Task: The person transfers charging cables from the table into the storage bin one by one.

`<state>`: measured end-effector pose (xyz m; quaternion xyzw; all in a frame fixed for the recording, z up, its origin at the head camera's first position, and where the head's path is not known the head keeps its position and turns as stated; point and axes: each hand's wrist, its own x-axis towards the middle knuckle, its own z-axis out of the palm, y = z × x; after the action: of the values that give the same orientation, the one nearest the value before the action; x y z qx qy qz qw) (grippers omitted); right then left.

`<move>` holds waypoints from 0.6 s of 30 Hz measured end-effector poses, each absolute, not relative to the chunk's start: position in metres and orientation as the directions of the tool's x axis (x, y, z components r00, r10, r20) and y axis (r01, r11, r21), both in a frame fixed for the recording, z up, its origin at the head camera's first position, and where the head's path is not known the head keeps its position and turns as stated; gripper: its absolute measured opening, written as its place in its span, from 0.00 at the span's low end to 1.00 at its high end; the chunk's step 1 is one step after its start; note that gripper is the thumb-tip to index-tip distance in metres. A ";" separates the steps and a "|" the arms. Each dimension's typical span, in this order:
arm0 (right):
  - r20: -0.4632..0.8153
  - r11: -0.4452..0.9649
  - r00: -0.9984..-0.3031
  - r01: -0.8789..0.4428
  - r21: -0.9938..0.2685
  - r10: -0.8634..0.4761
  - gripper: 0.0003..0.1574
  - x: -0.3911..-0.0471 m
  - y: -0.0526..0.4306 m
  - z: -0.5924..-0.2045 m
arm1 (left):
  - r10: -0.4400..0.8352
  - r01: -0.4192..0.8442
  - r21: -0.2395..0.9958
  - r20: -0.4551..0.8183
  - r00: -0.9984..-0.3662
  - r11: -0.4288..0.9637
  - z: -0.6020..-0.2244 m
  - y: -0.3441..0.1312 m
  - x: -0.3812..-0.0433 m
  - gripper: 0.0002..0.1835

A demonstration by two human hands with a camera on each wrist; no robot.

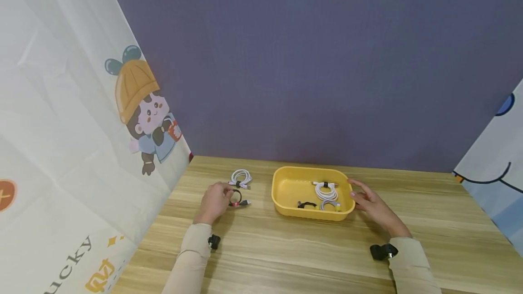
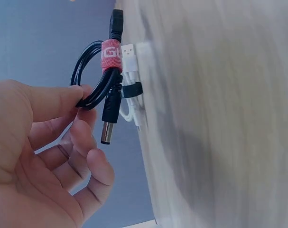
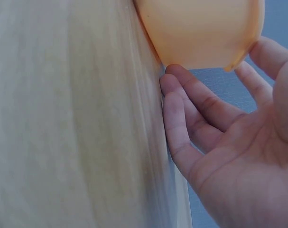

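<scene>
My left hand point(image 1: 214, 201) pinches a coiled black cable point(image 2: 98, 92) between thumb and fingertips. A red strap point(image 2: 111, 56) binds the coil, and a metal barrel plug point(image 2: 107, 132) points away from it. Just behind, a white coiled cable point(image 1: 241, 178) with a black strap lies on the table. With thumb and fingers, my right hand point(image 1: 373, 205) holds the right end of a yellow plastic basket point(image 1: 286, 210), thumb at the rim. Inside the basket lie a white coiled cable point(image 1: 327, 193), a pale cable with a yellow strap point(image 1: 330, 205) and a small black cable point(image 1: 307, 204).
The wood-grain table point(image 1: 302, 257) meets a dark blue-grey panel point(image 1: 310, 67) just behind the basket. A printed white sheet point(image 1: 61, 103) hangs along the left side, and another printed sheet point(image 1: 494, 171) stands at the right edge.
</scene>
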<state>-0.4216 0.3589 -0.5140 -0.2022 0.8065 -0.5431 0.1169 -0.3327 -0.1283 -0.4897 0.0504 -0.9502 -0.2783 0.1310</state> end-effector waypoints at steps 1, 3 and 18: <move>0.031 0.325 -0.891 -0.198 -0.925 -0.454 0.39 -0.422 0.359 -0.514 | -0.170 -0.021 0.544 0.225 -0.960 0.839 -0.489 -0.128 -0.333 0.06; 0.031 0.318 -0.890 -0.195 -0.928 -0.455 0.39 -0.422 0.359 -0.514 | -0.171 -0.018 0.548 0.228 -0.959 0.836 -0.488 -0.128 -0.332 0.06; 0.035 0.306 -0.886 -0.197 -0.931 -0.463 0.40 -0.423 0.359 -0.516 | -0.172 0.037 0.602 0.286 -0.943 0.798 -0.481 -0.120 -0.332 0.06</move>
<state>-0.4229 0.3588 -0.5157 -0.2064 0.7990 -0.5517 0.1206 -0.3317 -0.1203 -0.4814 0.0362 -0.9335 -0.3159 0.1656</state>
